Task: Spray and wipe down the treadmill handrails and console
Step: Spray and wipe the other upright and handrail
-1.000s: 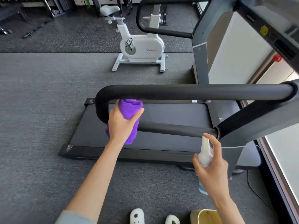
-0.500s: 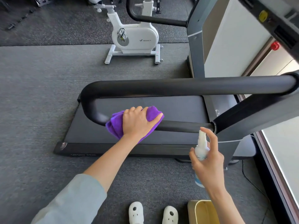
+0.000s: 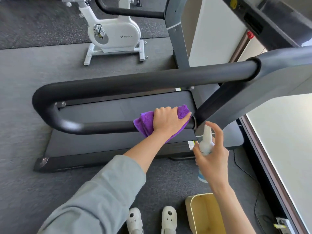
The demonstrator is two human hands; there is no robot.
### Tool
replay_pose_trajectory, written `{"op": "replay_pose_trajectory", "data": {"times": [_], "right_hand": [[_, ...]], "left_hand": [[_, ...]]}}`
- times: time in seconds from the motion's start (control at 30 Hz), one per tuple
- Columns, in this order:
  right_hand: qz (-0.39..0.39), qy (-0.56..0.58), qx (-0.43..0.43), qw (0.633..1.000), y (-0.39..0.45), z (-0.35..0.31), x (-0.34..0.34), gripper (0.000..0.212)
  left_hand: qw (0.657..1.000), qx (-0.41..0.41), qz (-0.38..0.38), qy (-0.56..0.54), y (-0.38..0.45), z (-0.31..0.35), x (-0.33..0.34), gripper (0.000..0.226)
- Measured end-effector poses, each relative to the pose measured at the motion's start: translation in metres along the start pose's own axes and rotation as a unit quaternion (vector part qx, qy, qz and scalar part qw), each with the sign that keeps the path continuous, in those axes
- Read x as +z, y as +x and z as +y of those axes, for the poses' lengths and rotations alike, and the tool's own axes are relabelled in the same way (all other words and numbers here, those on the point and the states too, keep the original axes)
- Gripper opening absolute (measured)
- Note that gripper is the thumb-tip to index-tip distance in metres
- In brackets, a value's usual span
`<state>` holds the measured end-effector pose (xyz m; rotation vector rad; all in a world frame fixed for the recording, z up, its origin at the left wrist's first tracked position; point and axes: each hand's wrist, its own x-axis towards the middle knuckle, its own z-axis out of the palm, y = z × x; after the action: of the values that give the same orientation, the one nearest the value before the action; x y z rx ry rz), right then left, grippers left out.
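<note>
Two hands busy: left hand (image 3: pixel 168 121) wraps purple cloth (image 3: pixel 145 122) round handrail (image 3: pixel 104 127); right hand (image 3: pixel 213 157) grips spray bottle (image 3: pixel 206 142).

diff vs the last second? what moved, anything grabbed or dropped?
The left hand slid the purple cloth along the lower bar of the handrail, from the curved bend at its far end to the end by the upright, gripping it throughout. Nothing taken up or let go. The right hand holds the spray bottle as before, finger over the nozzle, just below that joint. The camera view shifted too.
</note>
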<state>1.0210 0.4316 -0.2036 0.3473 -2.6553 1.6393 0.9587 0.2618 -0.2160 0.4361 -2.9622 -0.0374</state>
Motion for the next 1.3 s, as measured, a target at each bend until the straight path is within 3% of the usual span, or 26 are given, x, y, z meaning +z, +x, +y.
{"op": "replay_pose_trajectory", "data": {"times": [0.17, 0.37, 0.5, 0.6, 0.73, 0.9, 1.0, 1.07, 1.17, 1.23, 1.3], "right_hand": [[0.012, -0.02, -0.017, 1.0, 0.008, 0.007, -0.009, 0.067], [0.001, -0.009, -0.038, 0.999, 0.013, -0.002, -0.005, 0.068], [-0.013, 0.007, -0.05, 0.999, 0.012, -0.016, -0.006, 0.069], [-0.019, 0.022, -0.07, 0.997, 0.01, -0.024, -0.012, 0.073], [-0.008, 0.038, -0.085, 0.996, 0.01, -0.032, -0.029, 0.074], [0.017, 0.051, -0.112, 0.992, 0.018, -0.041, -0.056, 0.069], [0.028, 0.069, -0.124, 0.99, 0.021, -0.046, -0.07, 0.067], [0.037, 0.071, -0.13, 0.988, 0.022, -0.05, -0.076, 0.067], [0.044, 0.069, -0.133, 0.988, 0.021, -0.055, -0.081, 0.068], [0.049, 0.067, -0.132, 0.988, 0.02, -0.057, -0.085, 0.07], [0.054, 0.058, -0.137, 0.987, 0.021, -0.057, -0.087, 0.07]], "left_hand": [[1.0, 0.018, 0.002, -0.003, 0.005, 0.019, 0.007, 0.062], [0.998, 0.031, 0.053, -0.025, -0.017, -0.028, 0.004, 0.07], [0.997, -0.006, 0.072, -0.025, -0.04, -0.071, -0.007, 0.074], [0.991, -0.049, 0.088, -0.09, -0.057, -0.086, -0.021, 0.068], [0.954, -0.065, 0.193, -0.219, -0.081, -0.078, -0.049, 0.061], [0.914, 0.003, 0.351, -0.204, -0.075, -0.035, -0.117, 0.06], [0.89, 0.001, 0.419, -0.18, -0.053, -0.019, -0.168, 0.055], [0.899, -0.015, 0.409, -0.155, -0.031, -0.01, -0.192, 0.061], [0.955, -0.007, 0.25, -0.157, 0.006, 0.023, -0.204, 0.074], [0.976, 0.034, 0.165, -0.139, 0.023, 0.055, -0.191, 0.069], [0.98, 0.08, 0.169, -0.071, 0.028, 0.083, -0.171, 0.067]]}}
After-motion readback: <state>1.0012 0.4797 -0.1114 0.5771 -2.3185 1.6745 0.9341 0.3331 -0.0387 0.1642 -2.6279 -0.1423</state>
